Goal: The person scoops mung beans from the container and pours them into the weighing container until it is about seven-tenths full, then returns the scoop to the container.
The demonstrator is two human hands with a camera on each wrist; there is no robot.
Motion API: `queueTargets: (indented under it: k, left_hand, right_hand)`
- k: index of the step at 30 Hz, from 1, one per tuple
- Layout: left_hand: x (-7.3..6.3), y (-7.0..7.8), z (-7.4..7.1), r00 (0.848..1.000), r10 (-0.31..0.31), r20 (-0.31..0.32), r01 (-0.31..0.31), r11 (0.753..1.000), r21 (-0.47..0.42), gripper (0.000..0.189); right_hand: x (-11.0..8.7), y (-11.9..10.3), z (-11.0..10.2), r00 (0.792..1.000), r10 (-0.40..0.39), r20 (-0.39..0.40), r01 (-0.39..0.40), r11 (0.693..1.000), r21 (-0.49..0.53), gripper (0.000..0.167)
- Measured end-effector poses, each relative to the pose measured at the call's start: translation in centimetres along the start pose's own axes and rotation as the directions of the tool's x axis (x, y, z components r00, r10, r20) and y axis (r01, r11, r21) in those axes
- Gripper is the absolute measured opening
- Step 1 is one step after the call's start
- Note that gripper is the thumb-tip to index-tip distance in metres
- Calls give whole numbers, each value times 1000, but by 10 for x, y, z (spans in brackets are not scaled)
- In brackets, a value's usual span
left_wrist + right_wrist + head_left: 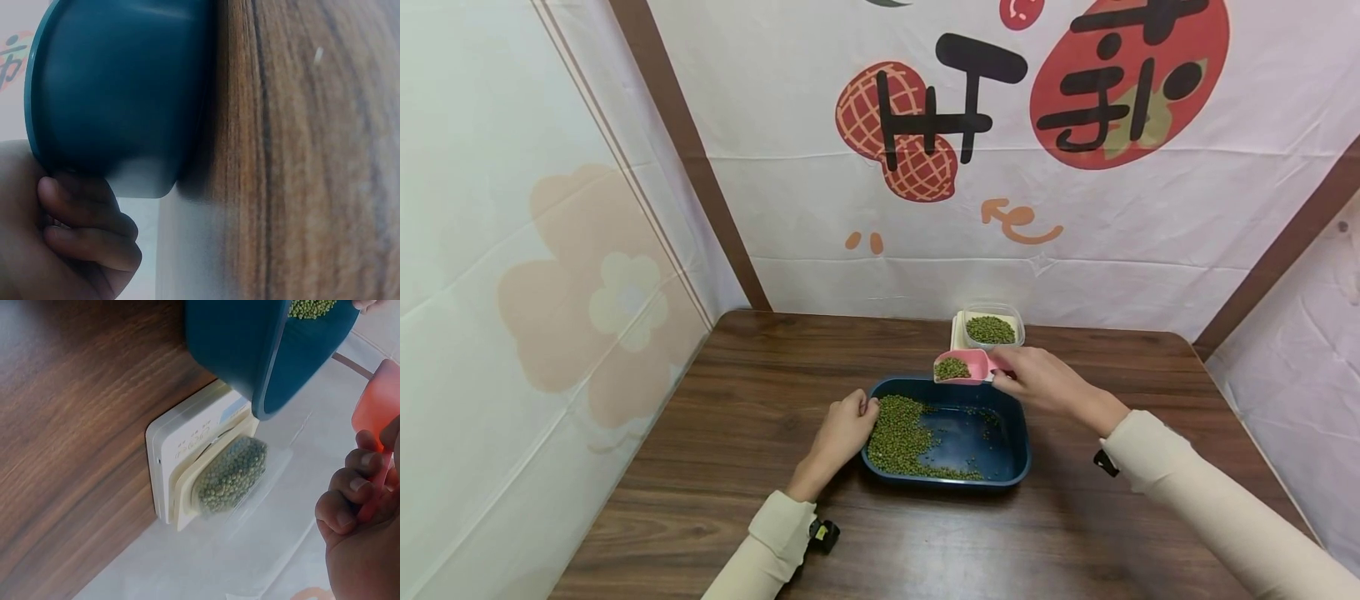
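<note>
A blue plastic basin (970,442) sits on the table, its left side heaped with green mung beans (898,437) and a few scattered over its floor. My left hand (844,427) grips the basin's left rim, fingers curled at the edge. In my right hand (1037,379) is the handle of a pink scoop (976,365), held over the basin's far edge with mung beans in its bowl. Just behind the scoop, a clear plastic container (1019,332) with mung beans stands on a white kitchen scale (165,450).
The dark wood-grain table (760,433) extends around the basin on both sides. A printed white cloth (820,287) hangs behind the table's back edge, and more cloth hangs at the left and right.
</note>
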State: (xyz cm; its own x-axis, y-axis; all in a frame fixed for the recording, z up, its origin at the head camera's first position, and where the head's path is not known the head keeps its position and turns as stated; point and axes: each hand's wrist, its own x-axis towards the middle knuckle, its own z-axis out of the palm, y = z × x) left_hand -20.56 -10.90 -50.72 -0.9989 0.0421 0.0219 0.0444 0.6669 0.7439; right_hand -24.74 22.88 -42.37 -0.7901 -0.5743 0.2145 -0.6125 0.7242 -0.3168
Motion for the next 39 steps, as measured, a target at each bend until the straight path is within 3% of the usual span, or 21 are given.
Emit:
queueTargets:
  k: [12,29,39]
  left_hand:
    - [0,-1,0,1000,11,-1,-11,1000,-2,38]
    - [1,-1,1,1000,2,-1,-2,1000,6,38]
    - [0,0,1,1000,8,0,-8,1000,7,38]
  right_hand:
    - [0,15,-5,999,20,-37,-21,1000,-24,3]
    - [1,36,-16,990,139,-35,-139,990,-16,6]
    - [3,47,-22,986,164,-37,-165,986,-14,13]
